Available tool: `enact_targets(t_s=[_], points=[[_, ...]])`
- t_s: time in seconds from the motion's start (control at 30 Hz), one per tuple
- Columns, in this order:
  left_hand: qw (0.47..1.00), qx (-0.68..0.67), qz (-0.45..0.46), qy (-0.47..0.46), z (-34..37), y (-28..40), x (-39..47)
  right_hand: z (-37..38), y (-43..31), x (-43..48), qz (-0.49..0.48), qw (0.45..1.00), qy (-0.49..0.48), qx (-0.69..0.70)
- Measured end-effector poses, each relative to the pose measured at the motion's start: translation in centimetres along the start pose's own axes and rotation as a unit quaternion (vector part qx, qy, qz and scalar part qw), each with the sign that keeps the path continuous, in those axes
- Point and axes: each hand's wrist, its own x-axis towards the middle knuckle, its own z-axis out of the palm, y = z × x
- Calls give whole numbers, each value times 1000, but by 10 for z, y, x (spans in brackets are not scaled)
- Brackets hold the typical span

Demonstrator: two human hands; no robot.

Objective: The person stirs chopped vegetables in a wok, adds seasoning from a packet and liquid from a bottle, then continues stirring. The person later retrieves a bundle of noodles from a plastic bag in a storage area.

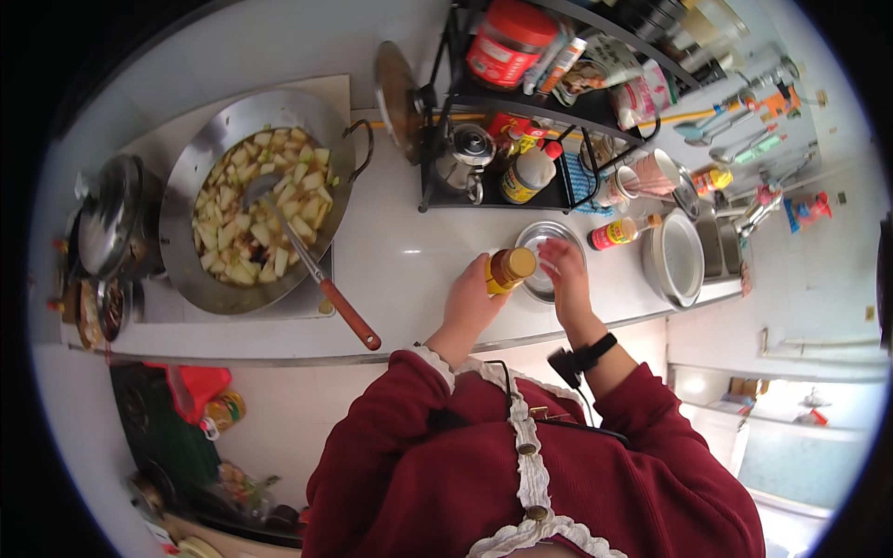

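My left hand [470, 298] is wrapped around a small jar [503, 277] with a yellow label and a gold-coloured cap, tilted above the counter. Just right of the cap is my right hand [568, 275], its fingers apart and holding nothing that I can see. Below that hand a shallow metal bowl [545, 230] sits on the counter, partly hidden by the hand and jar. Off to the left, a large wok [183, 230] holds pale chopped vegetable pieces [293, 202] in brownish liquid. A ladle with a wooden handle [349, 315] rests in it, the handle reaching over the counter.
A black rack [544, 111] with jars, bags and a steel pot [466, 157] stands at the back. Rightward are a sauce bottle [614, 234], nested basins [673, 258] and a sink [729, 244]. A lidded pot [115, 216] is left of the wok.
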Motion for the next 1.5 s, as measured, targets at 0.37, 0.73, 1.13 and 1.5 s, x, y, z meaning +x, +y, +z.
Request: enact_targets(t_s=[0.37, 0.73, 1.13, 1.5], points=[[992, -58, 30, -111, 24, 13, 6, 11, 33, -21, -76, 970, 99, -210], [978, -51, -11, -203, 29, 17, 21, -21, 24, 1, -93, 950, 127, -268], [983, -82, -5, -162, -1, 29, 14, -107, -72, 24, -213, 922, 245, -211], [993, -43, -48, -97, -30, 14, -13, -119, -43, 155, -231, 889, 210, -335]])
